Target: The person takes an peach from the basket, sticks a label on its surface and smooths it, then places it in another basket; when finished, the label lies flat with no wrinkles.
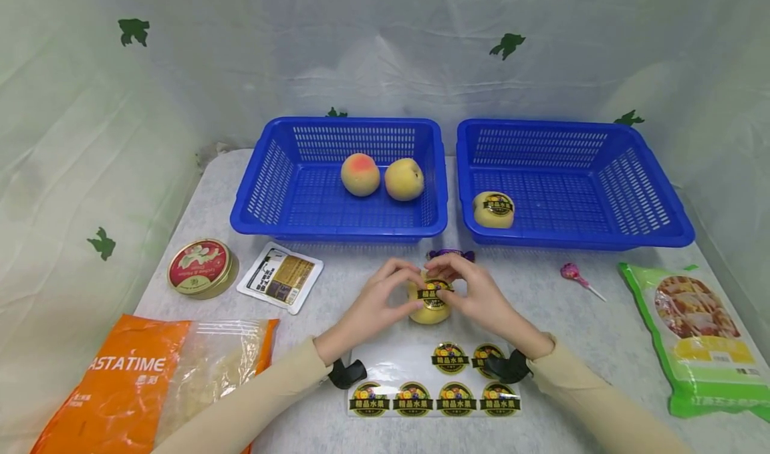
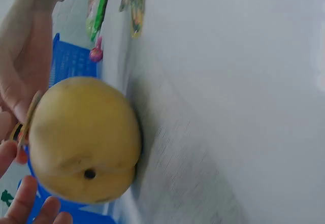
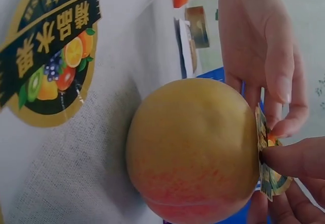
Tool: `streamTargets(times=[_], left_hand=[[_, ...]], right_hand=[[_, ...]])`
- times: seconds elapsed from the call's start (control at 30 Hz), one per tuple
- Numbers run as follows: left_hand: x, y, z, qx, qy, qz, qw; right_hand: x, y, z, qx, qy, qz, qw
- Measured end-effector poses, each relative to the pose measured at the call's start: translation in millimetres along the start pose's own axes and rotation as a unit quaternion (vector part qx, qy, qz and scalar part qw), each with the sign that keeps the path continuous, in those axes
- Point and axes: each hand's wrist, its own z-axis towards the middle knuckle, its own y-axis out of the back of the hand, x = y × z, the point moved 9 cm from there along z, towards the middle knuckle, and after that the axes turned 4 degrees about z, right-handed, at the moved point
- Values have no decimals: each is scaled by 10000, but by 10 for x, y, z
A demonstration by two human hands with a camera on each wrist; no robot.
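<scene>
"So, where's the fruit in hand?"

"On the pale table (image 1: pixel 529 320), between both hands: a yellowish peach (image 1: pixel 430 317) with a blush of red low on one side. A black-and-gold label (image 1: pixel 430 295) rests against its top, one edge standing away from the skin."

"And the grip?"

"The right hand (image 1: pixel 481 298) has its thumb on the label, other fingers curved close by. The left hand (image 1: pixel 377 299) reaches in opposite, a fingertip at the label's edge. Whether either one truly pinches it — I can't tell."

"What's around them?"

"Toward the person, a label sheet (image 1: pixel 385 360) bearing six more labels. Beyond the peach, a purple-wrapped candy (image 1: pixel 464 256), then two baskets — the left blue basket (image 1: pixel 337 231) with two peaches (image 1: pixel 361 175) side by side, the right blue basket (image 1: pixel 577 241) with one labelled peach (image 1: pixel 493 220) in its near left corner."

"Anything off to the sides?"

"A round tin (image 1: pixel 201 267) and an orange bag (image 1: pixel 126 380) at left; a lollipop (image 1: pixel 570 271) and a green bag (image 1: pixel 700 307) at right."
</scene>
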Motion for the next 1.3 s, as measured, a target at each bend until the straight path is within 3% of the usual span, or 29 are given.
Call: streamTargets(times=[0.17,0.27,0.33,0.43,0.6,0.77,1.0,1.2,1.3], left_hand=[[8,-71,34,-134,13,-8,9999],[18,-85,43,-129,66,-1,9999],[42,-91,50,-101,183,-71,9998],[108,-107,63,-7,570,-420,9975],[232,-139,83,105,1243,-1181,9851],[292,-164,95,196,1574,-1549,9751],[109,-69,122,203,1929,-1822,9639],[99,-72,134,201,1902,-1827,9644],[115,-92,130,225,1917,-1936,9619]], right_hand=[[-241,-34,-38,-81,165,-343,9992],[-241,-34,-48,-31,247,-452,9987],[-291,-30,-55,44,147,-204,9997],[-438,-33,-59,214,-275,594,9976],[-693,-66,-67,384,-1116,1850,9756],[-800,-73,-82,372,-1525,2368,9588],[-874,-107,-91,219,-1942,2859,9381],[-891,-89,-93,70,-1864,2724,9439],[-893,-88,-101,193,-1789,2711,9456]])
